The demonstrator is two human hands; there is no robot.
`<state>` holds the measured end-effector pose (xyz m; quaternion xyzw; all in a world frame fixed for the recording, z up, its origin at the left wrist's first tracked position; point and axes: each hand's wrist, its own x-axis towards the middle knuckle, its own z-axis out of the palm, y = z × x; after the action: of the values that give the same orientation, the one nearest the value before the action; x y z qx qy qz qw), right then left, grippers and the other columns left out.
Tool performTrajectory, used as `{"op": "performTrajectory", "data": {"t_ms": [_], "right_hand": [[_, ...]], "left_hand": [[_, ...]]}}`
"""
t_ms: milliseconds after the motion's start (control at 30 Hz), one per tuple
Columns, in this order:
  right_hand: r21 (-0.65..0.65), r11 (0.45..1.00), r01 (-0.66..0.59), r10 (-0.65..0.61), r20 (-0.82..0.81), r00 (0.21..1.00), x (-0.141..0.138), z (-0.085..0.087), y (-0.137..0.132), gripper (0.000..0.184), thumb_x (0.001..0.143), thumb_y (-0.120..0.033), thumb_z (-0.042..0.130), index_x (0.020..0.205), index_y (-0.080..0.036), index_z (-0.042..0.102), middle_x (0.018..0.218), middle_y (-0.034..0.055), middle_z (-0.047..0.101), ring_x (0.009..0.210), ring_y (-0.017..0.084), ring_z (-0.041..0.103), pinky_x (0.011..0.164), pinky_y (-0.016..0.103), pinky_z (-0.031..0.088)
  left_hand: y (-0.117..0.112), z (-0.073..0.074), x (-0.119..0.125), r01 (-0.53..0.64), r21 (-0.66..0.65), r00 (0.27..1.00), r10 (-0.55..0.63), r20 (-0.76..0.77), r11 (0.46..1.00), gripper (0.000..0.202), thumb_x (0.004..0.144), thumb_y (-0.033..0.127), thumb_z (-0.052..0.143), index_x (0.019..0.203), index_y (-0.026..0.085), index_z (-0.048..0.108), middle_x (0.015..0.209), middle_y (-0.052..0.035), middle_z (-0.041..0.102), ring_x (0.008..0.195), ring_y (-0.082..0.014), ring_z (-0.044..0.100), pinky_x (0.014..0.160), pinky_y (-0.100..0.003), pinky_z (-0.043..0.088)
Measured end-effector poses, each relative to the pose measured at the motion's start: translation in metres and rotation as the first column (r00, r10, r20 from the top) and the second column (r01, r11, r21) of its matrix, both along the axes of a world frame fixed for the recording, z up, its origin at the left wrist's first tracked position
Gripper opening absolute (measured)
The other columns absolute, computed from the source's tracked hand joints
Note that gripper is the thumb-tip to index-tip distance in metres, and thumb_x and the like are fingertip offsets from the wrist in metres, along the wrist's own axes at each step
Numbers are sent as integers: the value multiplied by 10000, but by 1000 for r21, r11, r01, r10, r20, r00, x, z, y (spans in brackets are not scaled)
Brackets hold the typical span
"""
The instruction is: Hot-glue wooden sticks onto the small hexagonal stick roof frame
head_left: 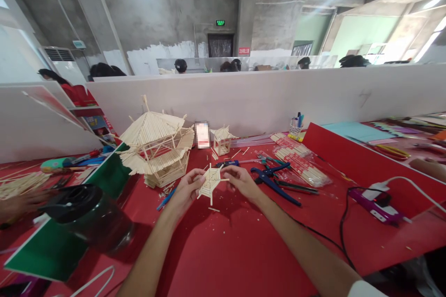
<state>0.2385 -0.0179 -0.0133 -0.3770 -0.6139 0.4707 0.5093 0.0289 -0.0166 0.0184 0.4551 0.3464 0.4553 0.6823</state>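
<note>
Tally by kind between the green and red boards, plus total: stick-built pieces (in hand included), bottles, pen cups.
Stick-built pieces: 3 (large pavilion, small pavilion, stick frame in the left hand)
Bottles: 1 (dark bottle)
Pen cups: 1 (white pen cup)
Total: 5

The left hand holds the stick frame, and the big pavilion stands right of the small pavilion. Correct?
No, the big pavilion stands left of the small pavilion, as the head view shows; the left hand does hold the stick frame.
</note>
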Motion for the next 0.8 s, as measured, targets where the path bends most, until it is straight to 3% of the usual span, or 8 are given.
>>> {"op": "performTrajectory", "data": {"t_ms": [133, 300, 400, 667, 800], "right_hand": [[52, 998, 32, -31, -13, 999, 11, 11, -1, 397, 828, -543, 600, 980, -181, 663, 809, 43, 685, 507, 96, 504, 469, 222, 401], [158, 986, 52, -75, 144, 987, 14, 21, -8, 296, 828, -448, 643, 930, -176, 701, 852, 54, 707, 710, 161, 605, 650, 277, 474], [159, 987, -9, -29, 234, 972, 14, 24, -9, 266, 829, -419, 644, 861, -166, 719, 848, 56, 722, 774, 187, 623, 719, 304, 475], [24, 1000, -10, 2, 304, 953, 14, 17, -5, 177, 765, -314, 670, 704, -150, 702, 651, 15, 661, 619, 148, 558, 619, 270, 422], [67, 997, 43, -63, 332, 941, 12, 15, -5, 142, 755, -267, 665, 667, -157, 676, 668, 10, 630, 633, 142, 538, 621, 269, 409]], "left_hand": [[0, -4, 0, 33, 38, 997, -30, -78, 999, 341, 636, 322, 843, 867, 170, 645, 737, 4, 636, 585, -87, 560, 524, -170, 416], [-1, -4, -2, 77, 105, 979, -55, -197, 991, 313, 663, 353, 816, 853, 173, 646, 698, 11, 612, 565, -93, 530, 504, -178, 367], [-1, -2, -2, 101, 159, 965, -58, -257, 982, 299, 661, 348, 810, 840, 172, 647, 700, 6, 619, 591, -104, 535, 533, -187, 377], [4, -3, -4, 151, 268, 922, -37, -386, 952, 258, 657, 318, 800, 829, 173, 672, 739, -25, 653, 670, -150, 576, 597, -217, 421], [6, -7, -4, 161, 317, 894, -1, -449, 935, 244, 686, 316, 777, 850, 169, 670, 754, -29, 654, 683, -156, 574, 617, -227, 425]]}}
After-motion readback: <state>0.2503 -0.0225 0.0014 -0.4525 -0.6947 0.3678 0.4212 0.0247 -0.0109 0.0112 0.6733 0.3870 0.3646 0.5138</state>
